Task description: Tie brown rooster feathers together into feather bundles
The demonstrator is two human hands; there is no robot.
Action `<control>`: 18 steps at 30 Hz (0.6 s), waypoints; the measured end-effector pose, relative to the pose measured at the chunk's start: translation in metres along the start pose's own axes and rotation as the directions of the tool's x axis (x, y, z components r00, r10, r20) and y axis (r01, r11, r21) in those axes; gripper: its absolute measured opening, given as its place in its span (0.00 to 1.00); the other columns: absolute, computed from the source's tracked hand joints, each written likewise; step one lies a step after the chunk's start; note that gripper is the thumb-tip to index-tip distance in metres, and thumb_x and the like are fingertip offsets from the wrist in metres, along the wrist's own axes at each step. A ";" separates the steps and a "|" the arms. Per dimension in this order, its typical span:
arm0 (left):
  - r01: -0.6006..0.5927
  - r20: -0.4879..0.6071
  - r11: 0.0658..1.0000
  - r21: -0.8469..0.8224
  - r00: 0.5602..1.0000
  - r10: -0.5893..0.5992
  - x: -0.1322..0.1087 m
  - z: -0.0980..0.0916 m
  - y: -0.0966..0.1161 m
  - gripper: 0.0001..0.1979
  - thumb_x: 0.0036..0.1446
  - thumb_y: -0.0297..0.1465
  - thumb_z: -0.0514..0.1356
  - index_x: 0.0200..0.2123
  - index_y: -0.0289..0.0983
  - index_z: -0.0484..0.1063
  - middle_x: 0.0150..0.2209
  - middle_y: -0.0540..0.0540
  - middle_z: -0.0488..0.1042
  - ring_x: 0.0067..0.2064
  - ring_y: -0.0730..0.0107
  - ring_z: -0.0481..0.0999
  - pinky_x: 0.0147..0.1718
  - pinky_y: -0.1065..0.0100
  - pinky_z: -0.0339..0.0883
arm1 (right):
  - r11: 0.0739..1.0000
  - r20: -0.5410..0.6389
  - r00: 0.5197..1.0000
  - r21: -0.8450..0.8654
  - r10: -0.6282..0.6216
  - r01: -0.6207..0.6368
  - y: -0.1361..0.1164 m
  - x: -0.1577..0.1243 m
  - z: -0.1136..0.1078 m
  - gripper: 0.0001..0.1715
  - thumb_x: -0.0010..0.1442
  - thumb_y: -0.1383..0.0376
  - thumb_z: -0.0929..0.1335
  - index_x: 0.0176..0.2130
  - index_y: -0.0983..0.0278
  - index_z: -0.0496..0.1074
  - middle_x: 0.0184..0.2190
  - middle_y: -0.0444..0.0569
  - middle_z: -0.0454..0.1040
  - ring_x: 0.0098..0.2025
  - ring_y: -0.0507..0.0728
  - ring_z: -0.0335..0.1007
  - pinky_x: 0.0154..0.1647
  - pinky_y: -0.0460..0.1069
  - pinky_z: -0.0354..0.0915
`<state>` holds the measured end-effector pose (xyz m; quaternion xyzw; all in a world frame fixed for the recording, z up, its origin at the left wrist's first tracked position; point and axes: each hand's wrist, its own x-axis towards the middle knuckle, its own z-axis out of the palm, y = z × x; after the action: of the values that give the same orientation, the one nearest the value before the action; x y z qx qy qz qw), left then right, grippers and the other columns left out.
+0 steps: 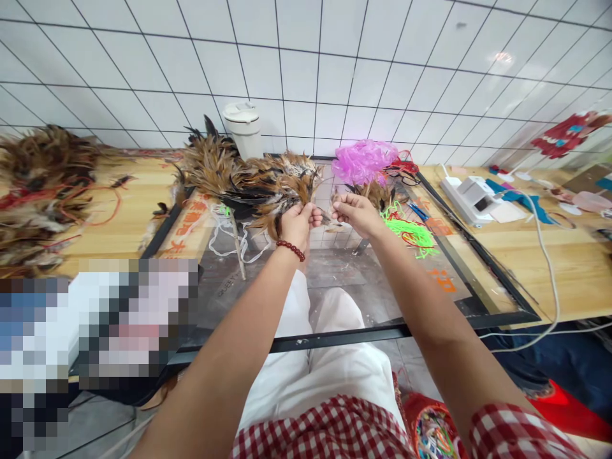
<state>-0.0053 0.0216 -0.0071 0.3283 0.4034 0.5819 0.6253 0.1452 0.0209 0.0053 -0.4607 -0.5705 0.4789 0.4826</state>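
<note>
My left hand (299, 223), with a dark red beaded bracelet (291, 249) at its wrist, is closed in a pinch at the near edge of a brown and black feather pile (268, 182). A thin dark feather (327, 218) sticks out from its fingertips toward the right. Close by, my right hand (357, 214) is also pinched, with a small wispy feather tip (335, 193) showing at its fingers. Both hands are above a glass panel (339, 268). More short brown feathers (375, 192) lie behind my right hand.
Bright green string (414, 233), a blue-handled tool (419, 212) and a pink plastic bag (366, 160) lie right. White cord (224, 245) and a stick (238, 245) lie left. A white tumbler (243, 131) stands behind. A white device (471, 199) with a cable sits far right.
</note>
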 end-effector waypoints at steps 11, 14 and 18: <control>0.174 0.227 0.985 0.018 0.958 -0.173 -0.013 0.005 0.007 0.07 0.51 0.28 0.65 0.27 0.31 0.71 0.20 0.48 0.71 0.21 0.80 0.70 0.22 0.77 0.64 | 0.985 -0.026 0.989 -0.102 -0.146 0.142 -0.002 -0.003 0.019 0.12 0.51 0.57 0.68 0.29 0.62 0.64 0.24 0.40 0.66 0.28 0.49 0.63 0.31 0.45 0.62; 0.107 0.236 0.991 0.078 0.964 -0.122 -0.009 0.003 0.004 0.08 0.50 0.28 0.65 0.25 0.31 0.71 0.19 0.50 0.70 0.19 0.82 0.67 0.17 0.79 0.59 | 0.963 -0.048 0.982 -0.211 -0.182 0.168 0.002 0.001 0.014 0.09 0.52 0.60 0.68 0.31 0.62 0.66 0.25 0.41 0.68 0.28 0.49 0.63 0.31 0.45 0.61; -0.030 0.079 0.999 0.017 0.996 0.028 -0.003 0.001 0.005 0.07 0.53 0.29 0.63 0.26 0.32 0.71 0.18 0.53 0.68 0.18 0.83 0.65 0.17 0.79 0.56 | 0.839 -0.169 0.962 -0.537 -0.215 0.094 0.007 0.004 -0.002 0.07 0.53 0.63 0.67 0.31 0.65 0.71 0.27 0.44 0.72 0.27 0.50 0.63 0.32 0.46 0.60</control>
<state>-0.0072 0.0196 -0.0020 0.3626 0.3787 0.5738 0.6292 0.1470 0.0260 -0.0014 -0.5774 -0.6570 0.2100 0.4368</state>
